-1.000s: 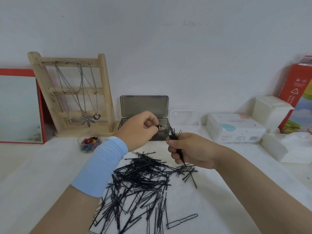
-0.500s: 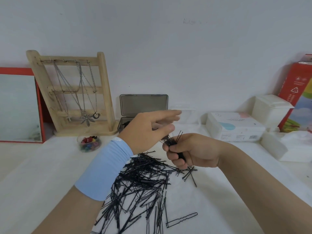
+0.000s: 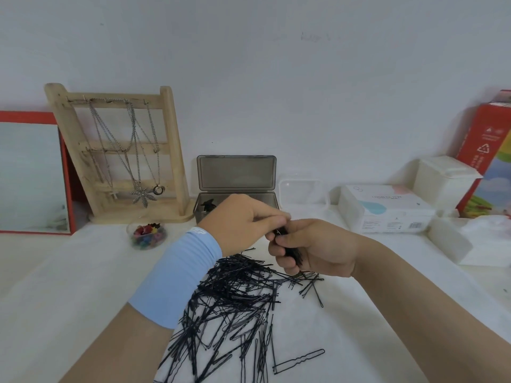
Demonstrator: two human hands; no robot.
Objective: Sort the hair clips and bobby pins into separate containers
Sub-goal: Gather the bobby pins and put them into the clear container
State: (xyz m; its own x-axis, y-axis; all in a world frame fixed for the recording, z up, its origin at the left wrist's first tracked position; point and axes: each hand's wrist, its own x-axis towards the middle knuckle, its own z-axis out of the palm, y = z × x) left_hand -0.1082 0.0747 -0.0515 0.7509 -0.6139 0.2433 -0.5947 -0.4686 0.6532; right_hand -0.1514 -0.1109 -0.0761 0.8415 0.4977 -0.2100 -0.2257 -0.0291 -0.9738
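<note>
A big heap of black bobby pins (image 3: 235,302) lies on the white table in front of me. My right hand (image 3: 312,247) is closed around a bundle of bobby pins (image 3: 294,252) held above the heap. My left hand (image 3: 243,222), with a light blue wristband, pinches the top end of that bundle. Behind the hands stands a grey box (image 3: 237,189) with its lid up and a dark clip inside. A small clear bowl (image 3: 146,236) of coloured hair clips sits at the left. An empty clear container (image 3: 302,192) stands right of the grey box.
A wooden stand (image 3: 119,153) with necklaces and a red-framed mirror (image 3: 30,175) are at the back left. White boxes (image 3: 387,208) and a red carton (image 3: 489,158) line the back right. One larger wavy pin (image 3: 300,360) lies apart near the front.
My left hand dropped a small clip at the grey box, opened, then came back and closed its fingertips on the top of the bundle in my right hand. The bundle sits lower.
</note>
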